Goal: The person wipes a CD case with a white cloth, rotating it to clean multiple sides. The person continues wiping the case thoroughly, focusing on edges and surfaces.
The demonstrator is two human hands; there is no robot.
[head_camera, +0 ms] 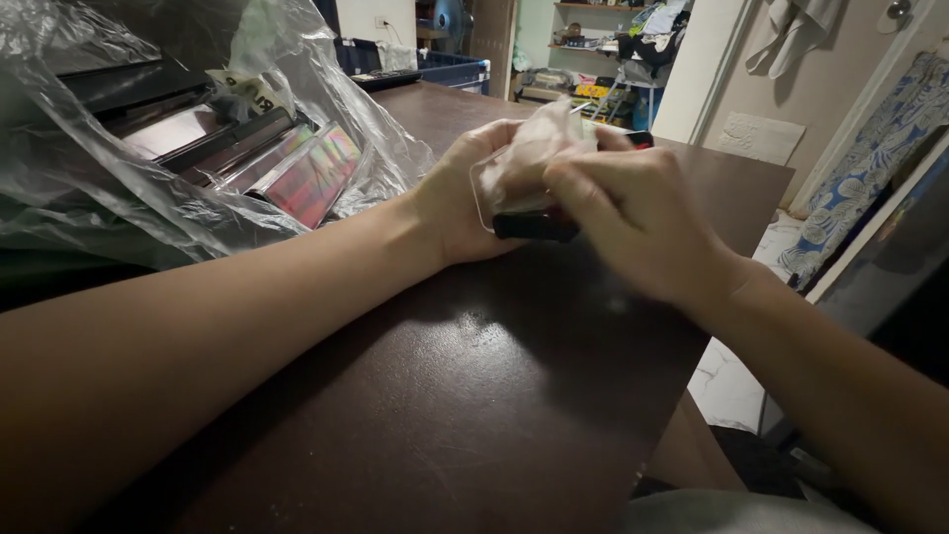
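A: Fingers first. What's the grip?

B: Left hand (465, 203) is wrapped round a small flat dark object (534, 226), w/ a clear plastic case edge (481, 203) showing along its side. Right hand (633, 222) has fingers curled shut, pressing a crumpled whitish cloth or wipe (539, 148) onto the top of it. Blurred there, so can't tell exactly which fingertips pinch the wad.

A: Where's the object sitting?

B: Held just above the dark brown table (445, 415), near its far middle, between both hands. Not lying flat, looks tilted toward the person.

A: Risks?

B: Imo, the main one is slip. Smooth case, cloth rubbing across it, left hand gripping mostly by the edges. A hard wipe could push it out and it'd knock on the table. The table's right edge is near, so it could go over to the floor.

A: Anything else close?

B: Clear plastic bag (148, 168) w/ shiny flat boxes (297, 173) inside, just left of the left wrist. An elbow swing could drag the bag. The clutter in the room behind is well apart, no issue.
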